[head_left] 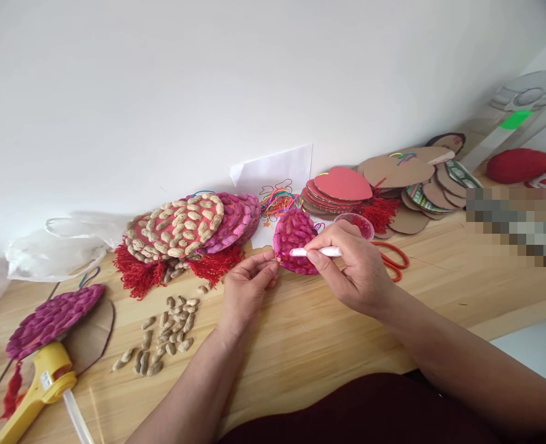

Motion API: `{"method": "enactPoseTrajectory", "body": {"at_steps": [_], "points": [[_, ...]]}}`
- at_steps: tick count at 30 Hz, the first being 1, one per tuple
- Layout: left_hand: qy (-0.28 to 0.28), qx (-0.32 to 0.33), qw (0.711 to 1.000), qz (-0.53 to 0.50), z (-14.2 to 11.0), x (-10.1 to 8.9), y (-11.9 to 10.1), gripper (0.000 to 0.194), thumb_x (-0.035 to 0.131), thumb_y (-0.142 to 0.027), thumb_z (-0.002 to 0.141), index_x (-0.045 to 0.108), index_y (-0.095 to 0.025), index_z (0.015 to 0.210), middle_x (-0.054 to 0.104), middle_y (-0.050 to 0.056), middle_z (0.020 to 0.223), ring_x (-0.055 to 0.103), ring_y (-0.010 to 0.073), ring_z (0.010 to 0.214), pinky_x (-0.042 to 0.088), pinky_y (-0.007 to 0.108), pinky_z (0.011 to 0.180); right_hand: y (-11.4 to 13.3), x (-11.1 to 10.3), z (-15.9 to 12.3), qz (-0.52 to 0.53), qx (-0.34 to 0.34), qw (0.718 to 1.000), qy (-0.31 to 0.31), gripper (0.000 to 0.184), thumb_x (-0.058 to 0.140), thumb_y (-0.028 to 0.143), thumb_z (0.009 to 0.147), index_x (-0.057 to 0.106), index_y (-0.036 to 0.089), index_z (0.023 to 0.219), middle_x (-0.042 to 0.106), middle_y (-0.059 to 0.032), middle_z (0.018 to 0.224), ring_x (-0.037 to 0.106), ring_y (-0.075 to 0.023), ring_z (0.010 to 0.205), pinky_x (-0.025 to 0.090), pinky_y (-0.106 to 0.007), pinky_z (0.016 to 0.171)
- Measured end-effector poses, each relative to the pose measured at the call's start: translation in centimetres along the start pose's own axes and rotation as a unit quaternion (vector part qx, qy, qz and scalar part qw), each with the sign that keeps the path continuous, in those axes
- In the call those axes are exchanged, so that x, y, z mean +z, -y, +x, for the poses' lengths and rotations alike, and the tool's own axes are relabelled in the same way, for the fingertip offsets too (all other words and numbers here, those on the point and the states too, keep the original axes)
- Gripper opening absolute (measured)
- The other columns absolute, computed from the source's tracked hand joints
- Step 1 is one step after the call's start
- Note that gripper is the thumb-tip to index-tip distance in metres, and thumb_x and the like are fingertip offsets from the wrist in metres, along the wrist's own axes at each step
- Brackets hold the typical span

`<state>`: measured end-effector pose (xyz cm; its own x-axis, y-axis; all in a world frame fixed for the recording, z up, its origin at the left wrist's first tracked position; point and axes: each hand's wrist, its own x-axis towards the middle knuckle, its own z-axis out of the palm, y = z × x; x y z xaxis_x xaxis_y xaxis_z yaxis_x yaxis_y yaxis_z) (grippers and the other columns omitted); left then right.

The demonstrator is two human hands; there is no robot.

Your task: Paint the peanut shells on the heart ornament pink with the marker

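Observation:
A white marker pen (322, 251) sits in the grip of my right hand (358, 268). Its pink tip rests against a small round plaque (295, 234) covered with pink and magenta peanuts. My left hand (249, 285) pinches the lower left edge of that plaque between thumb and fingers. Just behind my right hand stands a round pink dish (368, 227), partly hidden. Plain peanuts (175, 327) lie loose on the wood to the left of my left hand.
Peanut-covered plaques (180, 225) with red tassels (138, 271) are stacked at the back left. A yellow glue gun (45, 379) lies front left by another magenta plaque (55, 317). Orange-handled scissors (395, 262), red cardboard pieces (344, 184) and brown cardboard pieces (393, 171) are at right.

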<state>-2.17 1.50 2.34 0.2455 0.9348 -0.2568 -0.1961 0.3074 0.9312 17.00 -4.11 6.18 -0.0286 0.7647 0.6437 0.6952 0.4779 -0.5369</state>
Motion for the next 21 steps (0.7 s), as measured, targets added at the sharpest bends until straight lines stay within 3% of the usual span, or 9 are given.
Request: {"method": "enactPoseTrajectory", "body": {"at_steps": [14, 21], "points": [[-0.009, 0.0, 1.0, 0.01, 0.07, -0.06, 0.09, 0.045, 0.093, -0.032, 0.062, 0.079, -0.013, 0.1, 0.073, 0.004, 0.074, 0.06, 0.0087, 0.061, 0.047, 0.021, 0.06, -0.05, 0.03, 0.0, 0.009, -0.009, 1.0, 0.018, 0.006, 0.059, 0.02, 0.095, 0.062, 0.022, 0.09, 0.066, -0.0002, 0.08, 0.056, -0.018, 0.082, 0.041, -0.037, 0.08], [-0.003, 0.001, 1.0, 0.01, 0.02, -0.04, 0.09, 0.043, 0.093, -0.032, 0.063, 0.079, -0.013, 0.1, 0.074, 0.004, 0.074, 0.06, 0.0084, 0.06, 0.047, 0.021, 0.06, -0.09, 0.02, 0.1, 0.01, -0.007, 1.0, -0.013, 0.007, 0.059, 0.021, 0.096, 0.062, 0.022, 0.091, 0.066, -0.0004, 0.081, 0.057, -0.0176, 0.082, 0.042, -0.035, 0.079]]}}
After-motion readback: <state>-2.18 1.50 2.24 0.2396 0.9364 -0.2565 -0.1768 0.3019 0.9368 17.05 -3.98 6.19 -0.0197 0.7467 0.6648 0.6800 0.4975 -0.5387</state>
